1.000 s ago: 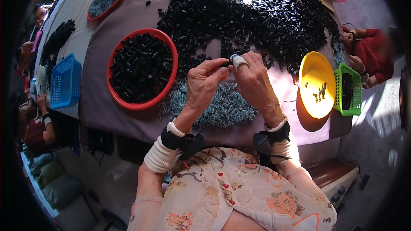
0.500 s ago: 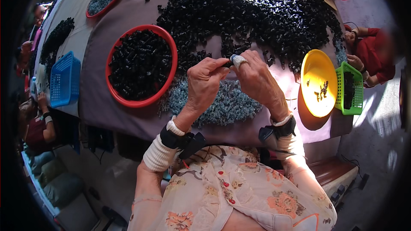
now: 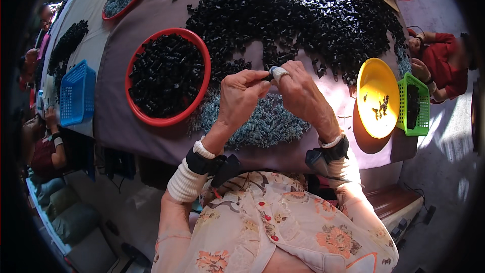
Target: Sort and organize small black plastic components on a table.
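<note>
Through the head feed I had the left forearm (image 3: 174,215) coming up from below and angled inward, with the right forearm (image 3: 356,205) mirroring it from the other side. I held the left wrist (image 3: 215,140) and the right wrist (image 3: 330,130) well apart, while the left hand (image 3: 238,97) and the right hand (image 3: 304,92) almost met at the fingertips. The left forefinger (image 3: 254,75) stretched rightward, pinched toward the thumb (image 3: 260,89). The right hand's back faced me, its fingers curled inward, one wrapped (image 3: 279,74), their tips mostly hidden.
</note>
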`<action>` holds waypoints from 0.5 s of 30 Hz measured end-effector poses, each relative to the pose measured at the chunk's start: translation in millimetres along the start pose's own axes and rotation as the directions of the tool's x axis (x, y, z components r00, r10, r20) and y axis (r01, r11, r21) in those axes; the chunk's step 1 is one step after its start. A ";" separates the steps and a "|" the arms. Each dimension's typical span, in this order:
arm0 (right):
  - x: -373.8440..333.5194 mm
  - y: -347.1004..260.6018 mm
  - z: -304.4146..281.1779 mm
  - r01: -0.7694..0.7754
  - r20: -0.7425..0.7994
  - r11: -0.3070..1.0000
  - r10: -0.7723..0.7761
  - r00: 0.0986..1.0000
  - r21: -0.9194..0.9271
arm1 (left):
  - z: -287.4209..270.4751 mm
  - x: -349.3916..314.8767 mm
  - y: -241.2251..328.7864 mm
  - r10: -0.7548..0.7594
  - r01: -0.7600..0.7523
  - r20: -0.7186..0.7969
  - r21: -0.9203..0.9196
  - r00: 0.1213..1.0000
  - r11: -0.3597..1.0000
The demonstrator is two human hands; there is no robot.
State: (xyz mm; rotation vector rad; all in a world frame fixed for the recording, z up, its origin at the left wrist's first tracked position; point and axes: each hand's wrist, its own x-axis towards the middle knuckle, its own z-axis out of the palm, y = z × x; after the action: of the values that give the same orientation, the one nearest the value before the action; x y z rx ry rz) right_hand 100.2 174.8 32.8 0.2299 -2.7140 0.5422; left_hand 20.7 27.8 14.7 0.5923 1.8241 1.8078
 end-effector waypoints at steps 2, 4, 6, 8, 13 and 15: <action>1.8 0.2 -2.0 -0.017 0.015 1.000 0.017 1.000 0.017 | -1.4 0.9 1.9 -0.092 0.096 0.045 -0.109 0.995 0.989; 2.5 0.8 -5.7 -0.047 0.032 0.997 0.045 0.998 0.057 | -2.1 2.4 1.6 -0.111 0.120 0.057 -0.196 0.992 0.973; 2.4 1.4 -1.5 -0.044 -0.015 0.999 0.044 0.999 0.027 | -2.1 3.6 -0.1 -0.129 0.144 0.073 -0.282 0.989 0.948; 2.9 -0.6 0.6 -0.043 -0.062 0.999 0.042 0.997 -0.005 | -0.5 3.1 -2.5 -0.174 0.186 0.066 -0.376 0.983 0.908; 3.6 -0.6 4.5 -0.066 -0.142 0.995 0.055 0.988 -0.070 | 2.5 2.3 -0.6 -0.188 0.219 0.114 -0.413 0.976 0.884; 2.8 1.7 5.2 -0.070 -0.157 0.996 0.062 0.986 -0.046 | 0.9 2.4 -1.8 -0.194 0.234 0.142 -0.387 0.971 0.892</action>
State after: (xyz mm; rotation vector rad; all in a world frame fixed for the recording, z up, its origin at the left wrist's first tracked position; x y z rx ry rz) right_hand 95.6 174.0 28.8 0.0806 -2.5871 0.4866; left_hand 19.5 30.0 12.7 0.3021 1.3347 1.8874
